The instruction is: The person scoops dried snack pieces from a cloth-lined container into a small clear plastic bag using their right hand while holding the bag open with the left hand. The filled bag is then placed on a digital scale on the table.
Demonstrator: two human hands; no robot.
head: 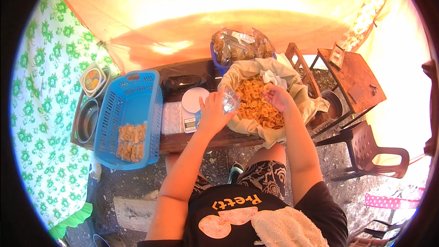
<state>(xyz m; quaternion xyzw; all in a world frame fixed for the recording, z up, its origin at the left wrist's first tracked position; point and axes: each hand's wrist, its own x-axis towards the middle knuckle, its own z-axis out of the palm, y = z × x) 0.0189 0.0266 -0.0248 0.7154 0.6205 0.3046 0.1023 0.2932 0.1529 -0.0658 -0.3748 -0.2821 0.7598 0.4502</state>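
Note:
My left hand (215,115) holds a clear plastic bag (230,100) at the left rim of a cloth-lined container. My right hand (279,98) is over the heap of yellow-orange chips (255,101), with a chip (267,87) at its fingertips. Beige cloth (305,101) drapes over the container's edge, and a crumpled white piece (274,79) lies on the chips' far side. Left of my left hand stands a digital kitchen scale (189,125) with a round white plate (194,99). Flat clear bags (171,118) lie in a stack beside it.
A blue plastic basket (157,109) at left holds several filled packets (132,142). Behind the chips, a blue-purple tub (215,60) carries larger bagged chips (240,46). A metal bowl (87,120) sits far left. At right are a wooden table (365,75) and a brown plastic chair (365,151).

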